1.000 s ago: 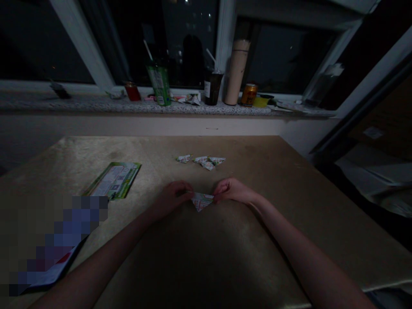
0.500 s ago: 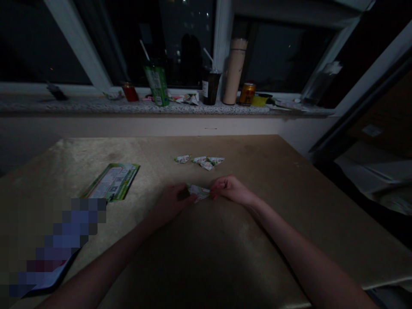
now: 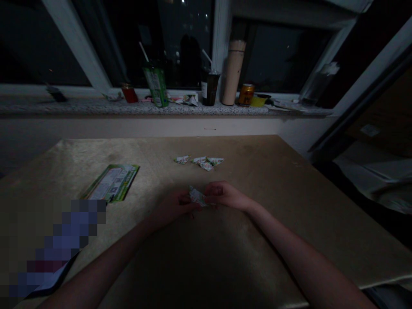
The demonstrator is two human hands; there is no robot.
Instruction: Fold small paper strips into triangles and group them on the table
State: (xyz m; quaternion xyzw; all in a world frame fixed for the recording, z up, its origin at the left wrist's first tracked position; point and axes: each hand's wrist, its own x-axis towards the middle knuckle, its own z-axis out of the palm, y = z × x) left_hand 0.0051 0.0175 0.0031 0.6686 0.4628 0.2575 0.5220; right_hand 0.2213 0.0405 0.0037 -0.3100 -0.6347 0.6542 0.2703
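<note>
A small folded piece of printed paper [image 3: 196,197] lies between both hands on the tan table [image 3: 257,180]. My left hand [image 3: 174,206] pinches its left side with the fingers closed. My right hand [image 3: 223,194] pinches its right side, fingers curled over it. The two hands nearly touch above the paper. Several small folded paper pieces [image 3: 201,162] lie in a row a little farther back on the table.
A green and white leaflet [image 3: 112,183] lies flat at the left. A blurred-out object [image 3: 61,240] sits at the near left edge. On the stone windowsill [image 3: 80,106] stand cups with straws [image 3: 156,86], a tall tumbler [image 3: 232,73] and cans [image 3: 245,95].
The paper was a wide triangle held by its two corners. My hands have drawn together and folded it into a smaller shape between the fingers.
</note>
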